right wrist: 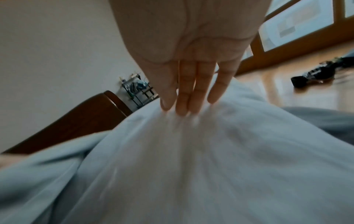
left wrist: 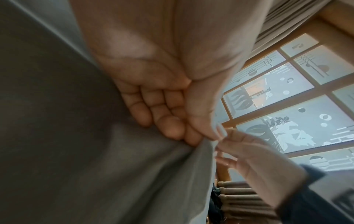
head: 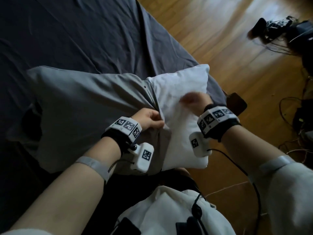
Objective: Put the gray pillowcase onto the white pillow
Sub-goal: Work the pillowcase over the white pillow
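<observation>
While I watched through the head camera, my left hand was pinching the open hem of the gray pillowcase, which already covered the part of the white pillow lying beyond and to the left of that hand. The bare end of the pillow stuck out between my two hands, on the dark bed sheet at the mattress edge. My right hand was blurred over the bare fabric, so I read its state from the wrist view instead.

From the left wrist camera, the fingers were curled with the thumb, clamped on a fold of gray cloth just below them; the right hand showed close beside it, loosely spread.

From the right wrist camera, the hand was released, its straight fingertips pressing into the white pillow directly beneath them and holding nothing.

I judged the job roughly two-thirds done. To do this step well, I reckoned the right hand should squash the exposed corner flat and feed it toward the left, while the left kept the hem taut and drew it over, working one corner at a time so the stuffing did not bunch at the opening.
</observation>
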